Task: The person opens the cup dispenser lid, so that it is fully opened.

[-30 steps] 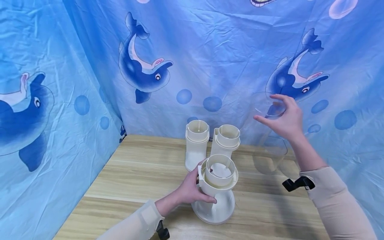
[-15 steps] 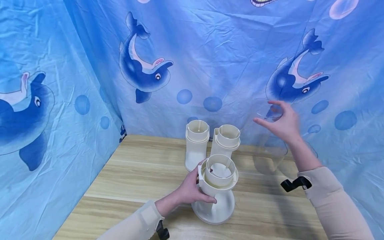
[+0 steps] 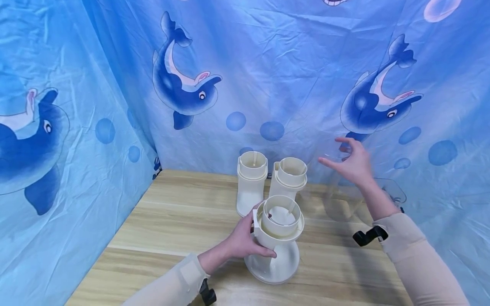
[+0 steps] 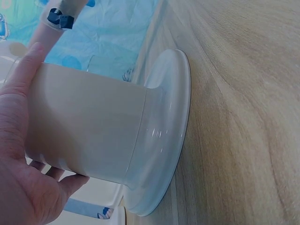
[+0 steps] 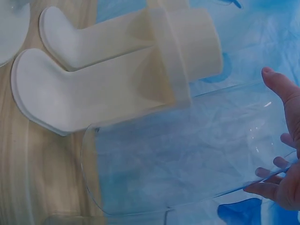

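Observation:
My left hand (image 3: pixel 245 239) grips a cream plastic dispenser base (image 3: pixel 276 267) around its upper body, thumb on the near side. This base stands upright on its round foot (image 4: pixel 166 126), which touches the table in the left wrist view. It has a raised inner ring inside a wider rim. To the right and higher, my right hand (image 3: pixel 354 165) holds a clear cylinder (image 5: pixel 187 154) near its upper end, thumb and fingers spread around the wall. The cylinder is hard to make out in the head view; its far end shows as an open rim in the right wrist view.
Two more cream bases, one left (image 3: pixel 250 193) and one right (image 3: pixel 292 172), stand behind the gripped base. Another clear piece (image 3: pixel 390 189) shows behind my right forearm. The wooden table (image 3: pixel 180 225) meets blue dolphin-print curtains (image 3: pixel 245 85) at the back and side.
My right hand has come down and slightly left with the clear cylinder, uncovering more of the clear piece behind the forearm. My left hand stays on the base.

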`<act>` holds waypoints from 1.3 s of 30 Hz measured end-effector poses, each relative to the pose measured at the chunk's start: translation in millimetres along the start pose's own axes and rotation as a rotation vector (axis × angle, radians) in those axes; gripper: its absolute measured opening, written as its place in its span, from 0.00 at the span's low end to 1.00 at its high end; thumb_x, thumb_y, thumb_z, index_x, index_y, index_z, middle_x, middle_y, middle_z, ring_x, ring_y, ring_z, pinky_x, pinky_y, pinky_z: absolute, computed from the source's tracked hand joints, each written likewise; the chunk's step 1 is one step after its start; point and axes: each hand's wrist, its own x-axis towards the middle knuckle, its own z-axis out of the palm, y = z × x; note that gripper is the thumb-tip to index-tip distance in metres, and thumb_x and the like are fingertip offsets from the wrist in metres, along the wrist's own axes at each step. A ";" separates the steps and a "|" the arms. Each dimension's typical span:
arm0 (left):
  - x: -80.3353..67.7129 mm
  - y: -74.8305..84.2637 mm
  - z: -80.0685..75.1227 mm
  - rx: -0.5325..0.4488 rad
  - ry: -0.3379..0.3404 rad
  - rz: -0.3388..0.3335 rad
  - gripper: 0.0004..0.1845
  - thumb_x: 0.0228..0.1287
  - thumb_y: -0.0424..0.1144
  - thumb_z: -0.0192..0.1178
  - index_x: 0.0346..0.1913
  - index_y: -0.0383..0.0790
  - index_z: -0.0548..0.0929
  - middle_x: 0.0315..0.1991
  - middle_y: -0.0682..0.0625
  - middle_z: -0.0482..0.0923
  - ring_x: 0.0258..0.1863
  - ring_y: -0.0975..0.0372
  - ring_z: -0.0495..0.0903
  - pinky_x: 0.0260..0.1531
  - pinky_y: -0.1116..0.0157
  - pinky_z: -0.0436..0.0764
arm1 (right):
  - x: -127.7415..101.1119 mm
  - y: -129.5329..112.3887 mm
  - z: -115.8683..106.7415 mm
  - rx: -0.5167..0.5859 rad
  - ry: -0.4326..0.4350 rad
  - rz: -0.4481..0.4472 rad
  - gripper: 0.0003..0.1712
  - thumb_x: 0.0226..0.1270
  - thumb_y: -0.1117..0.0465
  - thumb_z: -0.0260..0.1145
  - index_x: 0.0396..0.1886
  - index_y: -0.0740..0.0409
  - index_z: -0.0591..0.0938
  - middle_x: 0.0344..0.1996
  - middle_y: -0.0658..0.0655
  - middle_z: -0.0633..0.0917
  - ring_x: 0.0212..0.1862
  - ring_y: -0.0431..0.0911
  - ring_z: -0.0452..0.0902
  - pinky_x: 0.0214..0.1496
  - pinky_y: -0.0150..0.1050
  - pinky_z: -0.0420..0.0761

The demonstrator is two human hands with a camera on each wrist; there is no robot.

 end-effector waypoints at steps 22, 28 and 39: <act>-0.5 4.1 -0.1 -0.019 -0.004 -0.017 0.70 0.37 0.38 0.90 0.84 0.60 0.56 0.72 0.53 0.76 0.66 0.61 0.79 0.64 0.63 0.81 | -9.9 25.9 31.9 -0.029 -0.071 -0.004 0.55 0.54 0.38 0.85 0.75 0.59 0.72 0.72 0.72 0.69 0.67 0.69 0.76 0.65 0.64 0.80; -0.9 4.5 0.2 -0.018 0.000 -0.022 0.71 0.37 0.38 0.90 0.84 0.60 0.56 0.72 0.54 0.76 0.66 0.61 0.79 0.63 0.63 0.81 | -11.7 26.1 34.1 -0.037 -0.075 -0.006 0.54 0.55 0.40 0.84 0.74 0.61 0.72 0.73 0.73 0.68 0.67 0.70 0.76 0.65 0.65 0.80; -0.7 2.7 0.3 -0.017 0.001 -0.026 0.70 0.37 0.38 0.90 0.84 0.61 0.56 0.72 0.55 0.76 0.67 0.62 0.78 0.64 0.62 0.81 | -15.0 33.8 42.1 -0.034 -0.088 0.007 0.54 0.55 0.39 0.84 0.73 0.60 0.71 0.74 0.73 0.67 0.68 0.71 0.75 0.65 0.67 0.79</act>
